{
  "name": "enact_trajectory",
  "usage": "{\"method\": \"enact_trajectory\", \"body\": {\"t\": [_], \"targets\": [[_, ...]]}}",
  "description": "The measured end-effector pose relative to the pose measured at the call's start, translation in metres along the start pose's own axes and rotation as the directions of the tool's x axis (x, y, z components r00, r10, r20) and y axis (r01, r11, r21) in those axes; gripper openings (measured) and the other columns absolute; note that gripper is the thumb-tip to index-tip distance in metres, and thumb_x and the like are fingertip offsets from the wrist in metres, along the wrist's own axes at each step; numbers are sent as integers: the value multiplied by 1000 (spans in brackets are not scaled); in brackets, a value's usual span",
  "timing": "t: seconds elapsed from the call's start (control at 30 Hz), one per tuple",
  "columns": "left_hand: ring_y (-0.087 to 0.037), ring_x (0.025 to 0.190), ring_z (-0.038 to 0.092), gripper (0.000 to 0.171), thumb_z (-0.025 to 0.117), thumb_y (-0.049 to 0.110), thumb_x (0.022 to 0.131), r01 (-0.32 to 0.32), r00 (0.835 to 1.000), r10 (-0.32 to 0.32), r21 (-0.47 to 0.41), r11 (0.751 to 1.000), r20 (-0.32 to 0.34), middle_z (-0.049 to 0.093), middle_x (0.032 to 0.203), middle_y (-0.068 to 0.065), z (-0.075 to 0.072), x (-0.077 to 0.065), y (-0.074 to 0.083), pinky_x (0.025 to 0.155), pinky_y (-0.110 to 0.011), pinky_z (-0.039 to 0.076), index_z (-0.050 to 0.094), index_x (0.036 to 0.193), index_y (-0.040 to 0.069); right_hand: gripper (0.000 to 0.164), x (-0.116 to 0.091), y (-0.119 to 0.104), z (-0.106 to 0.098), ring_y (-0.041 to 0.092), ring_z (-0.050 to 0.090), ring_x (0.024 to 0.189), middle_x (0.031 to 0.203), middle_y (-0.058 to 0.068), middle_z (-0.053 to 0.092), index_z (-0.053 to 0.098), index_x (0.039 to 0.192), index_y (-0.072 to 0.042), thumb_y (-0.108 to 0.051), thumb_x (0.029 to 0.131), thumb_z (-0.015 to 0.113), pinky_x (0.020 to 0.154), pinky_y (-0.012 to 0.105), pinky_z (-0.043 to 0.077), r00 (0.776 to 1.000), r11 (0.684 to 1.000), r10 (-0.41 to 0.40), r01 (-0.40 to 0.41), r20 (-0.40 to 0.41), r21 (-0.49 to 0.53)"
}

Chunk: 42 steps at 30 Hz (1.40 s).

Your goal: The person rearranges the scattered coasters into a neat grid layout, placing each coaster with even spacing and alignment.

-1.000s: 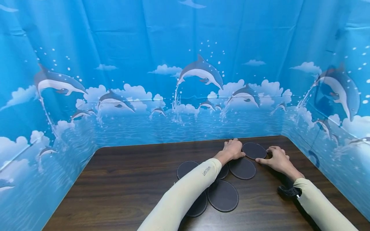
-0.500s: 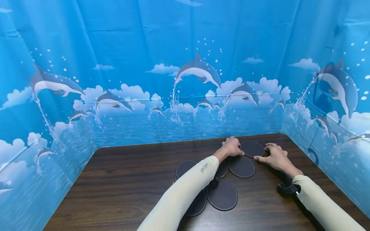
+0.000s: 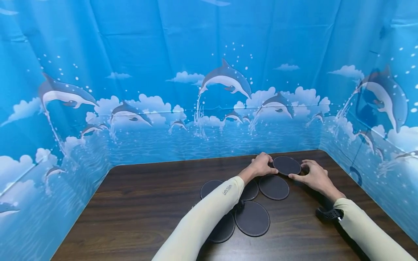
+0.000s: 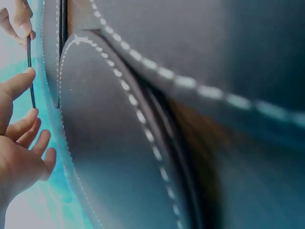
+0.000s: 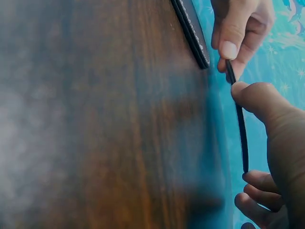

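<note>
A round dark coaster (image 3: pixel 286 165) is held just above the far right of the table between both hands. My left hand (image 3: pixel 261 165) grips its left edge; my right hand (image 3: pixel 313 176) grips the right edge with thumb and fingertips. In the right wrist view the coaster (image 5: pixel 241 129) shows edge-on, the right thumb (image 5: pixel 252 95) on its near end and fingers at the other. The left wrist view shows it as a thin dark line, fingers (image 4: pixel 28 129) at its end. Close below lies another coaster (image 3: pixel 273 187), flat on the table.
More dark coasters lie on the brown wooden table (image 3: pixel 147 203): one in front (image 3: pixel 252 219), others partly hidden under the left sleeve (image 3: pixel 209 214). White stitching rims a coaster (image 4: pixel 109 119) in the left wrist view. A blue dolphin-print curtain (image 3: pixel 163 72) stands around the table's far sides.
The held coaster has shifted slightly away from the coaster below it, and both hands have moved a little with it. The coasters on the table have not moved; the view sways slightly.
</note>
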<state>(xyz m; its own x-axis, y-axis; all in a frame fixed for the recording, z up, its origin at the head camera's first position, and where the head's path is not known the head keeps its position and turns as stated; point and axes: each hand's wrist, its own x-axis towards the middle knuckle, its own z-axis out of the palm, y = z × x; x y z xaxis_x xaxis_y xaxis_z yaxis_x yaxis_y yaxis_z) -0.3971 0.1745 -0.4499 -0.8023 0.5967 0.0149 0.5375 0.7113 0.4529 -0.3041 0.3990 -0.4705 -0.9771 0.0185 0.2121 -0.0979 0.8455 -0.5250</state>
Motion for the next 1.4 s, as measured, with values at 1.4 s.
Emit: {"method": "enact_trajectory", "body": {"t": [1.4], "targets": [[-7, 115, 54, 53, 74, 58, 88, -208, 945, 249, 198, 958, -213, 57, 126, 8, -32, -130, 26, 111, -35, 34, 69, 117, 14, 82, -89, -67, -35, 52, 50, 118, 138, 26, 48, 59, 130, 8, -44, 75, 91, 83, 71, 42, 985, 988, -146, 151, -88, 44]]}}
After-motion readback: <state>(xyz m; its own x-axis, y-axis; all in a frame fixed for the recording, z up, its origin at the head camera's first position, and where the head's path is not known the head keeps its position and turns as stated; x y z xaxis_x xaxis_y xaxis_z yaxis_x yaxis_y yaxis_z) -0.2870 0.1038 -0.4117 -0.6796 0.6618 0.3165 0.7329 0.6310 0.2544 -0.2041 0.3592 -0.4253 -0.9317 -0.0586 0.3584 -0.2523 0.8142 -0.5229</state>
